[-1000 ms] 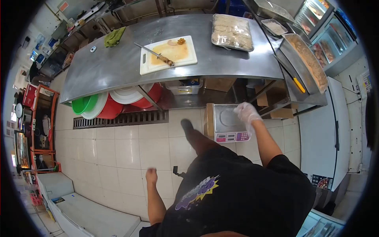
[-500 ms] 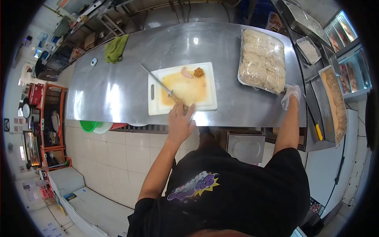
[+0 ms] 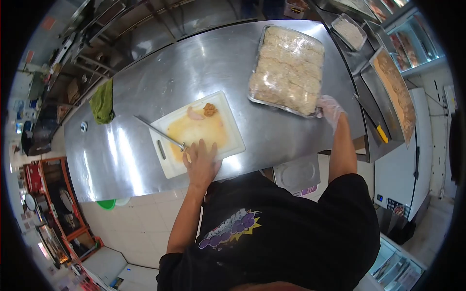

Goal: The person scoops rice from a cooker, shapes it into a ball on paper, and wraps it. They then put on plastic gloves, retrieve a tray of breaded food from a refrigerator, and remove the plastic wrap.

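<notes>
My left hand [image 3: 201,164] rests at the near edge of a white cutting board [image 3: 236,137], fingers spread over the handle of a honing steel [image 3: 160,132]. I see no firm grip on the handle. A pale piece of raw meat [image 3: 195,114] and a small brown crumbly lump [image 3: 210,109] lie at the board's far side. In a clear plastic glove, my right hand [image 3: 331,110] grips the near right corner of a tray [image 3: 281,114]. Pale, crumb-coated food [image 3: 290,68] fills the tray under clear plastic wrap. The fingertips there are partly hidden.
The steel table [image 3: 194,63] carries a green cloth [image 3: 102,102] and a small white device [image 3: 84,126] at left. Right of it are a knife with a yellow handle [image 3: 382,134], a long pan of brownish crumbs [image 3: 395,89] and a tub of pale crumbs [image 3: 348,31].
The view has turned. With my right hand at its corner, the tray has shifted away from the table's right end and swung slightly. My left fingers have spread wider over the steel's handle.
</notes>
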Action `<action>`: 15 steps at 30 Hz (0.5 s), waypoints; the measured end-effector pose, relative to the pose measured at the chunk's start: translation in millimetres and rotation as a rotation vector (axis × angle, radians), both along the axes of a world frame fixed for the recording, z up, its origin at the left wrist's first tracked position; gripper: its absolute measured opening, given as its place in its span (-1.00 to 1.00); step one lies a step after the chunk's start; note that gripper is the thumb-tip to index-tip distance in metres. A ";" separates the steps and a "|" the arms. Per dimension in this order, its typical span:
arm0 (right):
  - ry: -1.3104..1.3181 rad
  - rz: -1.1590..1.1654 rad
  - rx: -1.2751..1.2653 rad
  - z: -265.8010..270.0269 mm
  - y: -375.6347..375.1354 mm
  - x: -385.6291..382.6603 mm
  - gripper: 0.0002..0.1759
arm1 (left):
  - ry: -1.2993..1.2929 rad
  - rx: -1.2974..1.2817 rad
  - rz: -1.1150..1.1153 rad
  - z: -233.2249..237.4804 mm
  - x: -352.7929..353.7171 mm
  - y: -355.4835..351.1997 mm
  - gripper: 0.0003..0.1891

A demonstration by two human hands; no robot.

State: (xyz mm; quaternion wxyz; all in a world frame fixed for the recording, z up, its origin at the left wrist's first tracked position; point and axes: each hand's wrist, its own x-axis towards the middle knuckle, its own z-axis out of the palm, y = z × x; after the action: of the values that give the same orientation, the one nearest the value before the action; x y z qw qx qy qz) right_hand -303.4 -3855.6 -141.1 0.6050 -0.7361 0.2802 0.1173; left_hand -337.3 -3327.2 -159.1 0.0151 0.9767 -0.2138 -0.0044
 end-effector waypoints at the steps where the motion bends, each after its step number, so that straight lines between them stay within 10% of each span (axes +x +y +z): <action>1: -0.058 -0.037 0.052 -1.7 22.0 -8.6 -0.82 | -0.001 -0.018 0.008 -0.6 4.1 2.3 -0.30; 12: -0.132 -0.591 0.498 -52.8 275.1 -84.6 -0.76 | 0.011 0.068 0.064 15.7 78.2 71.8 -0.33; 15: -0.139 0.029 0.404 -48.1 272.1 -113.9 -0.78 | 0.035 0.051 0.037 26.7 85.5 56.4 -0.31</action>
State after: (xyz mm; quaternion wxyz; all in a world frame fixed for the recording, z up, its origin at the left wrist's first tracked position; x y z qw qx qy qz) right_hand -417.3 -3583.4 -189.2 0.7565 -0.6099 0.1980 0.1287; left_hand -251.8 -3270.8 -132.4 -0.0059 0.9803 -0.1954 -0.0267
